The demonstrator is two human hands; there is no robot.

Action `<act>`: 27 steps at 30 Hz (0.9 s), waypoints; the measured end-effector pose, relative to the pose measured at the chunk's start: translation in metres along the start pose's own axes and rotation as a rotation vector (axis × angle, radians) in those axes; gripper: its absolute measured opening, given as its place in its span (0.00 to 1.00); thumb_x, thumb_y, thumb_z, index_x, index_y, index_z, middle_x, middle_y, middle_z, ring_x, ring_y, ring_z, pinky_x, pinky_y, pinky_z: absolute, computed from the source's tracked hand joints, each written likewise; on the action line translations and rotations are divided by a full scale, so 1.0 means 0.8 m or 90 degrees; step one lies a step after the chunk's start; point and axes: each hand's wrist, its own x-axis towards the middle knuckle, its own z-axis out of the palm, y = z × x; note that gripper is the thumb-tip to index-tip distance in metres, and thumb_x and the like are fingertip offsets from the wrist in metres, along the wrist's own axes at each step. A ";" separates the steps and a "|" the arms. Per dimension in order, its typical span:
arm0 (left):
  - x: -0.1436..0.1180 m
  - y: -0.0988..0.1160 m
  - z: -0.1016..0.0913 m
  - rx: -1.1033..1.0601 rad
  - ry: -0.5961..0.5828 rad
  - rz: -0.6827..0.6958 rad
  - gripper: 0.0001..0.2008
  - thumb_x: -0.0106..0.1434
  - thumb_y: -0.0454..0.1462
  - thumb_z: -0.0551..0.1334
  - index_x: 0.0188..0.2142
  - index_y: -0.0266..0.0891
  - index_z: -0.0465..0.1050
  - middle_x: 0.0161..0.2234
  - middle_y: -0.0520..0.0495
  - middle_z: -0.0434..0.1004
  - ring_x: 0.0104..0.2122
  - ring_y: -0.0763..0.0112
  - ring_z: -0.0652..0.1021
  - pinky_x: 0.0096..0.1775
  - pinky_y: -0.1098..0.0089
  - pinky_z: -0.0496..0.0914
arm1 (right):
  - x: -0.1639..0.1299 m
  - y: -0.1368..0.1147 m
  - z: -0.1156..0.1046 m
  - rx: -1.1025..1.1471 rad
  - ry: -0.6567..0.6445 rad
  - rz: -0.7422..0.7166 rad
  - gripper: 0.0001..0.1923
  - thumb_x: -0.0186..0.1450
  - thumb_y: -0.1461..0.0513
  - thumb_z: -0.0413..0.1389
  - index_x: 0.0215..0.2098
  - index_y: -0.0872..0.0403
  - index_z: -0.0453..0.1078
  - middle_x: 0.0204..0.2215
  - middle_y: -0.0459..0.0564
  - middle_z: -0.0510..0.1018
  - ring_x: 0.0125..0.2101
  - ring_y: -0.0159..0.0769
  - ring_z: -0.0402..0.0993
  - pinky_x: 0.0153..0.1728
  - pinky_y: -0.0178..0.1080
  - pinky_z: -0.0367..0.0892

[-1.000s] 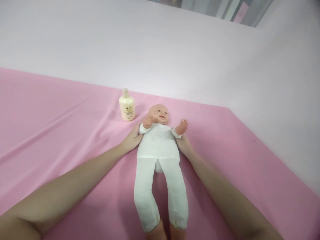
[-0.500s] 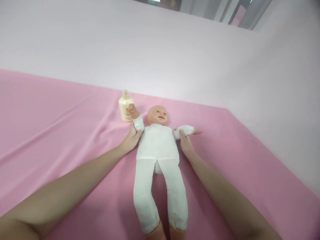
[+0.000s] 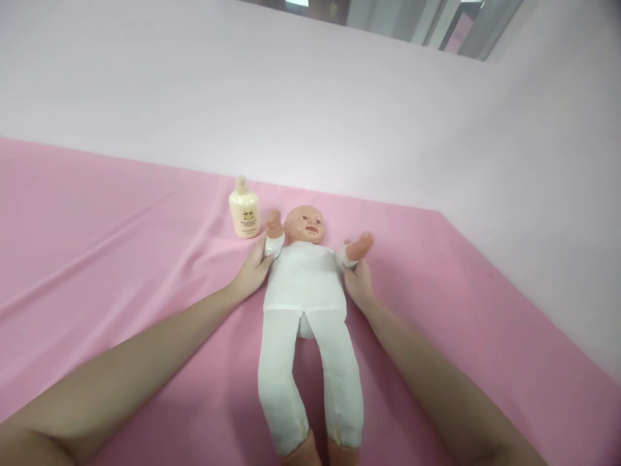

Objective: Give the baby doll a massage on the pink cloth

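Head view: left hand [image 3: 252,272] and right hand [image 3: 358,281] each pinch an upper arm of a soft, light-looking doll [image 3: 305,304] beside a lotion bottle [image 3: 244,210].

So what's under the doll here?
The doll lies on a pink sheet. The left hand and right hand grip its upper arms; whatever's beneath its back is hidden.

A bed [image 3: 97,259] under wrinkled pink cloth carries a white-suited plastic baby doll [image 3: 305,304]; a cream lotion bottle [image 3: 244,210] stands at its 11 o'clock
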 end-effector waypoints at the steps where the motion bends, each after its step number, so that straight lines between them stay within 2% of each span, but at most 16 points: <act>1: -0.001 0.003 0.000 0.005 -0.011 0.001 0.29 0.74 0.43 0.57 0.71 0.41 0.60 0.70 0.38 0.67 0.70 0.51 0.68 0.73 0.47 0.59 | 0.000 0.001 0.001 -0.002 -0.034 -0.016 0.26 0.69 0.56 0.55 0.64 0.50 0.71 0.64 0.57 0.77 0.68 0.50 0.70 0.73 0.58 0.60; 4: -0.002 0.008 0.000 0.064 -0.041 0.026 0.27 0.71 0.37 0.56 0.69 0.41 0.68 0.66 0.40 0.73 0.66 0.51 0.72 0.72 0.46 0.61 | 0.001 0.007 0.002 -0.006 -0.111 -0.068 0.21 0.67 0.58 0.57 0.57 0.49 0.77 0.59 0.55 0.81 0.61 0.49 0.77 0.69 0.56 0.66; 9: -0.002 0.008 -0.002 0.113 -0.049 0.037 0.31 0.68 0.35 0.56 0.70 0.44 0.68 0.66 0.42 0.74 0.66 0.51 0.72 0.70 0.45 0.63 | 0.004 0.009 0.000 -0.018 -0.142 -0.067 0.20 0.67 0.58 0.58 0.57 0.47 0.77 0.57 0.53 0.82 0.58 0.47 0.78 0.65 0.55 0.69; 14: -0.001 0.011 -0.003 0.088 -0.057 0.038 0.31 0.68 0.36 0.58 0.71 0.43 0.66 0.69 0.42 0.71 0.68 0.50 0.71 0.71 0.45 0.63 | 0.002 -0.005 -0.002 -0.010 -0.148 0.007 0.24 0.68 0.57 0.58 0.61 0.48 0.74 0.57 0.54 0.82 0.60 0.49 0.77 0.65 0.55 0.70; 19: 0.000 0.015 -0.002 0.053 -0.062 0.038 0.31 0.69 0.37 0.59 0.71 0.42 0.65 0.69 0.41 0.71 0.67 0.49 0.72 0.71 0.44 0.63 | 0.005 -0.004 -0.001 0.008 -0.145 0.017 0.24 0.68 0.56 0.57 0.61 0.49 0.73 0.52 0.56 0.85 0.66 0.49 0.73 0.69 0.54 0.67; 27: -0.001 0.018 0.001 0.030 -0.055 0.019 0.28 0.69 0.38 0.60 0.68 0.41 0.66 0.67 0.39 0.73 0.66 0.48 0.73 0.68 0.44 0.67 | 0.005 0.003 -0.003 -0.003 -0.149 0.048 0.26 0.67 0.56 0.56 0.63 0.49 0.71 0.57 0.54 0.83 0.63 0.50 0.75 0.67 0.56 0.69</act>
